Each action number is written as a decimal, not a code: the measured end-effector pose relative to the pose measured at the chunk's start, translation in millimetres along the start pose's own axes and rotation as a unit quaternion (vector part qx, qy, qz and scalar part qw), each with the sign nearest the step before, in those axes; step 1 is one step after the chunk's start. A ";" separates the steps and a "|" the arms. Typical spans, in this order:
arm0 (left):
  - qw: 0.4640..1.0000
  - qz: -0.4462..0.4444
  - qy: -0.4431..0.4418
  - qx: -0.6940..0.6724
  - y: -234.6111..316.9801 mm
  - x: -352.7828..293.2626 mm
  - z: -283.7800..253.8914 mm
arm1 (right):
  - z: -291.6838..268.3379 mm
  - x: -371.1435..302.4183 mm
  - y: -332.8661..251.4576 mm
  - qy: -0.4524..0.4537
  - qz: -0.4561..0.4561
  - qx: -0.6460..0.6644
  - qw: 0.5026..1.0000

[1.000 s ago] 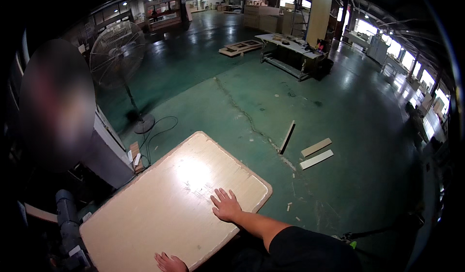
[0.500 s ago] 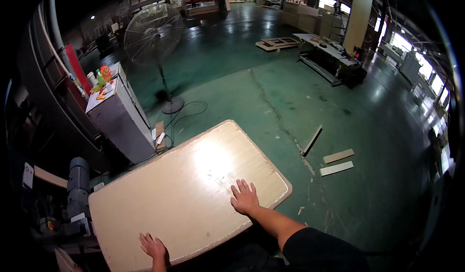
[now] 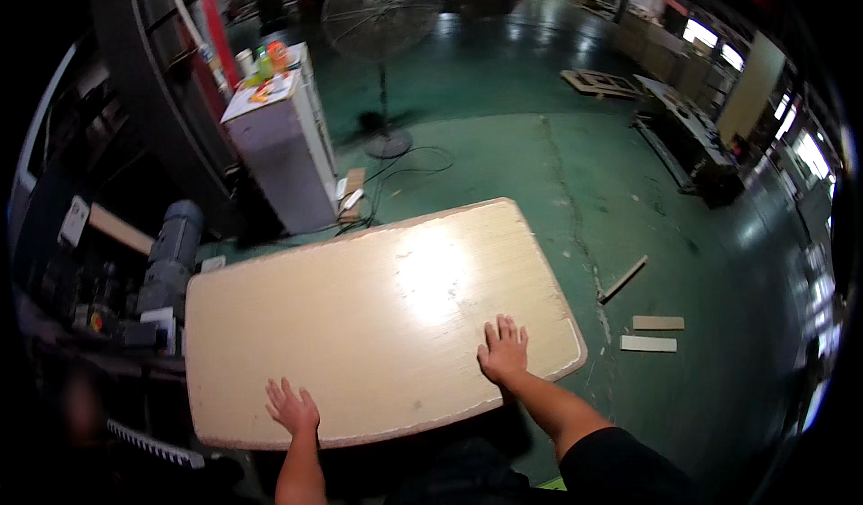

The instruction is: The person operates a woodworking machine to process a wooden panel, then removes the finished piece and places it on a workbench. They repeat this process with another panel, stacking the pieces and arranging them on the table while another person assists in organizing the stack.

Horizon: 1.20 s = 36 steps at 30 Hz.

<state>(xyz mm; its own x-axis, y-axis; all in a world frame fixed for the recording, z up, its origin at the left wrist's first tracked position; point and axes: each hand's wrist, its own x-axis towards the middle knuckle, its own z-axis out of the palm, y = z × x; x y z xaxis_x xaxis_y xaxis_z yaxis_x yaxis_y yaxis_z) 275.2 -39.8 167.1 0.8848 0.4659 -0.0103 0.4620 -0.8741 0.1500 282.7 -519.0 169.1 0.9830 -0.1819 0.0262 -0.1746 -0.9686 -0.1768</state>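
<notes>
A large pale wooden panel (image 3: 360, 325) with rounded corners and a rough, chipped edge lies flat before me. My left hand (image 3: 293, 407) rests palm down near its close edge, left of the middle, fingers spread. Further right, my right hand (image 3: 503, 350) lies flat on the panel with its fingers stretched out. Neither hand is wrapped round anything. Light glares off the panel's surface between and beyond the hands. What bears the panel from below is hidden.
A grey motor (image 3: 175, 244) and machine parts stand beside the panel's left end. Beyond are a cabinet (image 3: 286, 154) with bottles on top, a pedestal fan (image 3: 385, 100) and cables. Wood strips (image 3: 649, 344) lie on the green floor at right; a workbench (image 3: 688, 127) stands farther back.
My view has turned left, so the surroundings appear shifted right. The panel appears rotated and more level across the view. Both hands still lie flat on it.
</notes>
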 end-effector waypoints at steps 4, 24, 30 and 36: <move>1.000 0.019 0.021 -0.013 -2.9 6.6 9.5 | -6.2 -1.1 -2.6 0.011 -0.009 0.003 1.000; 0.999 0.019 0.004 -0.033 -8.6 1.2 0.8 | -3.7 -5.8 -5.9 0.007 -0.011 0.007 1.000; 0.996 0.086 -0.016 -0.028 -31.5 -34.4 11.0 | -9.2 -7.6 -7.0 0.027 -0.015 0.018 0.999; 0.980 0.156 -0.039 -0.118 -80.7 -117.9 -2.4 | -4.2 -8.4 -7.3 0.039 -0.021 0.009 0.999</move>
<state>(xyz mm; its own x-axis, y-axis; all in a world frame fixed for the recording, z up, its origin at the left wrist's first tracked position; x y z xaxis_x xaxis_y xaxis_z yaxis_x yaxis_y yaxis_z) 133.5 -23.9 158.6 0.9870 0.1607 -0.0020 0.1492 -0.9118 0.3826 275.6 -511.1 174.2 0.9817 -0.1553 0.1098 -0.1323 -0.9723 -0.1925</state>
